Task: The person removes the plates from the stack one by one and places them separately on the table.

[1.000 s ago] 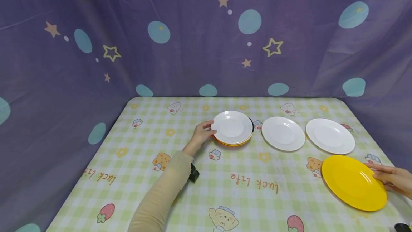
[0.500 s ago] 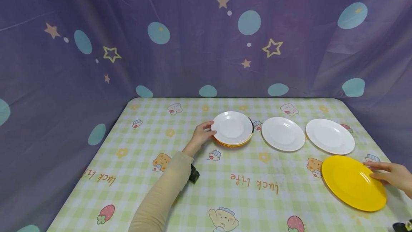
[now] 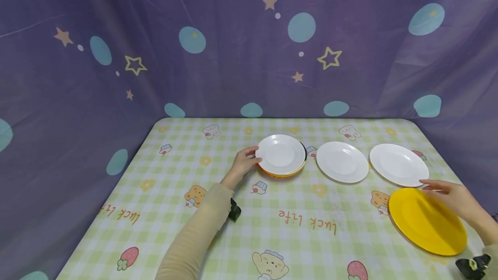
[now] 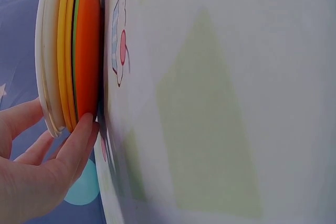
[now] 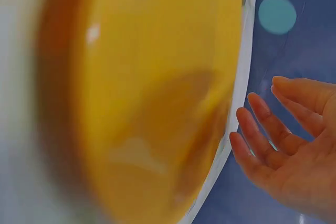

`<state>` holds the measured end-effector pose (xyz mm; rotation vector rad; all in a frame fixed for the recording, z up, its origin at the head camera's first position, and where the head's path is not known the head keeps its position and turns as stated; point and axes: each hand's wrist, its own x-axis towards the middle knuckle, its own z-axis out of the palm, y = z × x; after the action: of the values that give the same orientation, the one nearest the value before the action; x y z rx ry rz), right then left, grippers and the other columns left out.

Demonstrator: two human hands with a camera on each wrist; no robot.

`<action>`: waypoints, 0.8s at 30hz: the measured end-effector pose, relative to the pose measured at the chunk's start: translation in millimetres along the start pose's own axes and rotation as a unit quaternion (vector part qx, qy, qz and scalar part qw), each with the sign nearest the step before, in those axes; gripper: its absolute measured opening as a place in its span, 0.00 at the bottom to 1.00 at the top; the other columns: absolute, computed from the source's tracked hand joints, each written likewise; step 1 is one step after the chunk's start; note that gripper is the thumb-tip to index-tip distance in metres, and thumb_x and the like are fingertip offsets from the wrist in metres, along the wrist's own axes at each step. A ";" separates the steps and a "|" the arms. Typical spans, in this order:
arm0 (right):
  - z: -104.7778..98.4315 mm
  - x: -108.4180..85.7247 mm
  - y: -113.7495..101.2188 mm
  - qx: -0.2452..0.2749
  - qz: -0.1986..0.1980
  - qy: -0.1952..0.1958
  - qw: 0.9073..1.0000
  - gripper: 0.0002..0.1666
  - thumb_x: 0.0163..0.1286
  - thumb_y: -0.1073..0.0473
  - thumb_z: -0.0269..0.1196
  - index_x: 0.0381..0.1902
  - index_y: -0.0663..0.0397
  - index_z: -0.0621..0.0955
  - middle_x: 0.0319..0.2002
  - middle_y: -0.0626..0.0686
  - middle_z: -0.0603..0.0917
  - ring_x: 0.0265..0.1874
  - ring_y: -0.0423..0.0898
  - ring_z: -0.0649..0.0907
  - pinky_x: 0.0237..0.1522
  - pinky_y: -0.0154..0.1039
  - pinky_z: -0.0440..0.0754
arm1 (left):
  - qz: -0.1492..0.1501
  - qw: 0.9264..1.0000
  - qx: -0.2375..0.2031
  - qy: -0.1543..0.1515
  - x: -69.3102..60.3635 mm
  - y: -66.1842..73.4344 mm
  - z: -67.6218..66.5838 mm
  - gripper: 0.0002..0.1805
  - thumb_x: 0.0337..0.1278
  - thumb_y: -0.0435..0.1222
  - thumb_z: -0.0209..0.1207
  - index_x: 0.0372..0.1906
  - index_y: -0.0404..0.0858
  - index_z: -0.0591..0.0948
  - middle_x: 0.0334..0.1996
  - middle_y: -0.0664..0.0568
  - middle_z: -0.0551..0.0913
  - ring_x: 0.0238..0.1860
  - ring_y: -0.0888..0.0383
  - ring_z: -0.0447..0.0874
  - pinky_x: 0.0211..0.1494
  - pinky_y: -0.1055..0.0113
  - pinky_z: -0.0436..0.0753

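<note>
covering the table, a green-and-white checked cloth (image 3: 319, 249) provides the clock face, with twelve at its far edge. a large yellow plate (image 3: 424, 226) lies at four o'clock; its gloss suggests light, stiff plastic, apt to slide, and best taken by the rim. the plate stack (image 3: 282, 154) sits at twelve: white uppermost, then yellow, thin black and green edges, and orange lowest. it is probably heavier than any single plate, and its layers may slip over one another unless gripped through the full thickness. the inner white plate (image 3: 342, 162) lies at two o'clock, the outer white plate (image 3: 398, 164) just beside it toward three; both look rigid and smooth, and a pinch at the rim should suit. the left hand (image 3: 241, 163) pinches the stack at its nine o'clock rim, digits against white and orange. the right hand (image 3: 453, 198) hovers over the yellow plate, fingers apart, grasping nothing; one fingertip meets or nearly meets the outer white plate at four o'clock; contact cannot be told.
</note>
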<state>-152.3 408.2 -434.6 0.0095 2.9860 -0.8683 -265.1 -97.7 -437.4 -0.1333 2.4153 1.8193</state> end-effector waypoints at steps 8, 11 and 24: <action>9.1 7.3 -39.3 0.038 -0.066 -0.023 0.997 0.22 0.64 0.59 0.54 0.49 0.73 0.72 0.38 0.66 0.80 0.27 0.22 0.71 0.28 0.21 0.73 | 0.003 1.000 0.005 0.002 0.1 -0.5 0.7 0.24 0.47 0.27 0.59 0.54 0.35 0.73 0.53 0.42 0.73 0.55 0.49 0.69 0.50 0.67 0.76; 13.8 11.2 -54.7 0.048 -0.088 -0.022 0.995 0.21 0.64 0.61 0.55 0.49 0.73 0.73 0.38 0.66 0.80 0.28 0.23 0.71 0.29 0.21 0.74 | 0.002 1.000 0.006 0.001 -0.1 -0.4 0.8 0.24 0.47 0.27 0.59 0.54 0.35 0.73 0.53 0.42 0.72 0.55 0.49 0.69 0.50 0.66 0.76; 38.1 37.7 -100.6 0.080 -0.125 -0.031 0.988 0.21 0.65 0.60 0.54 0.51 0.69 0.73 0.41 0.64 0.80 0.32 0.36 0.77 0.33 0.23 0.75 | 0.013 1.000 0.010 0.000 -1.6 1.1 0.8 0.24 0.46 0.27 0.59 0.54 0.33 0.73 0.51 0.40 0.73 0.54 0.48 0.69 0.47 0.67 0.77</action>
<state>-190.4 302.8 -414.0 -0.3876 2.8912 -1.1080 -263.7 -96.5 -436.4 -0.1017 2.4444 1.8058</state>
